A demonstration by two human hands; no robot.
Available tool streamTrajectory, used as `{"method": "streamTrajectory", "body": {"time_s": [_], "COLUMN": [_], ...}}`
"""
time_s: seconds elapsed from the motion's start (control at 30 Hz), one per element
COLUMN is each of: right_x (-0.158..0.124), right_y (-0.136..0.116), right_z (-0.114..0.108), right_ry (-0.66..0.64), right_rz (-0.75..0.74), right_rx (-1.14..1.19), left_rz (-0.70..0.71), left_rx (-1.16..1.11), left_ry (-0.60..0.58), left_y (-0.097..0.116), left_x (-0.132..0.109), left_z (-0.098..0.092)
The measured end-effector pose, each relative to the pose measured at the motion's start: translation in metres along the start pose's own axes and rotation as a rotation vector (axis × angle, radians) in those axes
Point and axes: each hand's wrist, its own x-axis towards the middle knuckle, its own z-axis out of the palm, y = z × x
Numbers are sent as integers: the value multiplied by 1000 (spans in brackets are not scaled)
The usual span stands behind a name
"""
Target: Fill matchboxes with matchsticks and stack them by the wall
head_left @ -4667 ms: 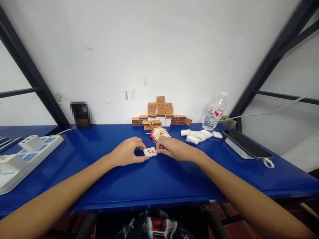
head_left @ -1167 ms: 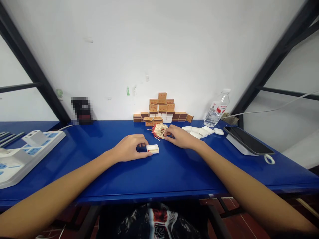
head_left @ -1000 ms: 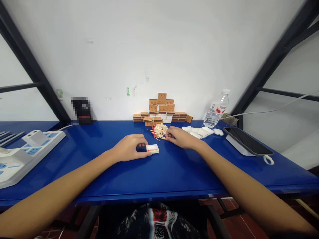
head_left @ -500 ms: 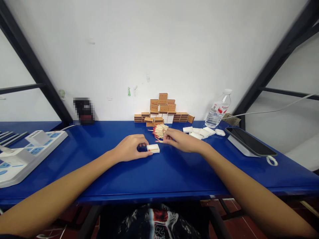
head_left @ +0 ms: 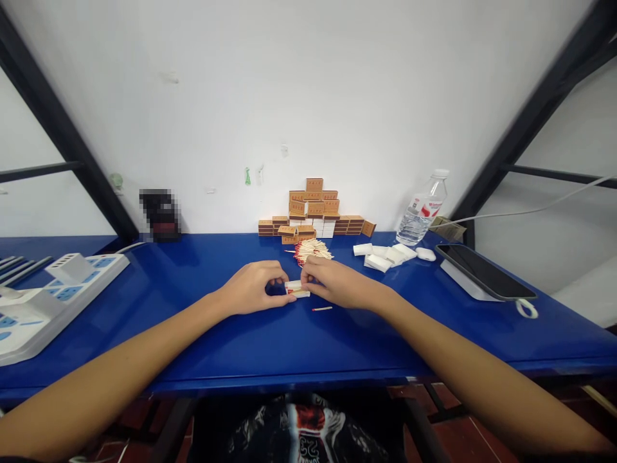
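1. Centrally, on the blue table (head_left: 308, 341): a small white matchbox tray (head_left: 295, 289), lying flat between the two hands, with a few red-tipped matches inside.
2. Left hand (head_left: 250, 287): curled, resting on the table, thumb and fingertips pinching the tray's left end.
3. Right hand (head_left: 332, 283): curled at the tray's right end, fingertips drawn together over its edge (whether pinching a match there, cannot tell, too small and partly hidden).
4. One loose match (head_left: 322, 308): lying flat on the table just in front of the right hand, red head toward the left, apart from the tray.
5. Behind the hands: a heap of matches (head_left: 313, 248), red heads bunched together, near the right hand but not touching.
6. Farther back against the white wall: a stack of brown matchboxes (head_left: 314, 215), piled in a rough pyramid.
7. To the right of the heap: a cluster of empty white trays (head_left: 383, 256), then a small white earbud-style case (head_left: 426, 253) (exact kind unclear).
8. Behind those: a clear water bottle (head_left: 422, 208) with a red-and-white label, upright near the wall.
9. Far right: a dark phone (head_left: 484, 272), tilted on a white stand.
10. Far left: a white power strip (head_left: 45, 299) with blue sockets, well apart from both hands.
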Motion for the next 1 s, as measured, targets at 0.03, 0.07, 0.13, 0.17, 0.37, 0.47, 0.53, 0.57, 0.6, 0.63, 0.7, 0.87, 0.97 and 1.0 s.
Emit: {"method": "streamTrajectory", "body": {"time_s": [0.03, 0.07, 0.13, 0.17, 0.37, 0.47, 0.53, 0.57, 0.6, 0.63, 0.7, 0.87, 0.97, 1.0], "right_x": [0, 0, 0, 1, 1, 0, 0, 0, 1, 1, 3, 6, 6, 6], "right_y": [1, 1, 4, 5, 3, -1, -4, -5, -5, -5, -5, -5, -5, -5], "right_z": [0, 1, 3, 3, -1, -5, -5, -4, -2, 0, 4, 8, 9, 10], "right_ry": [1, 2, 5, 6, 10, 36, 56, 64, 69, 73, 85, 114, 104, 97], "right_rz": [2, 2, 2, 2, 46, 51, 36, 25, 16, 7, 3, 15, -17, -30], "right_rx": [1, 2, 8, 11, 29, 46, 64, 76, 86, 95, 108, 129, 152, 157], "left_rz": [1, 1, -1, -3, -9, -6, -1, 1, 4, 8, 17, 38, 61, 66], "left_rx": [0, -1, -5, -6, -10, -13, -14, -12, -8, -6, -5, -13, -3, 1], "left_ry": [-2, -4, -5, -6, -8, 0, -3, -6, -8, -11, -13, -8, -3, -3], "left_y": [0, 0, 1, 1, 0, 0, 0, 0, 0, 0, 0, 1, 4, 4], "left_x": [0, 0, 0, 0, 0, 0, 0, 1, 1, 1, 0, 0, 0, 0], "left_z": [0, 0, -1, -1, 0, 0, -1, -1, -1, -1, -1, 0, 0, -1]}}
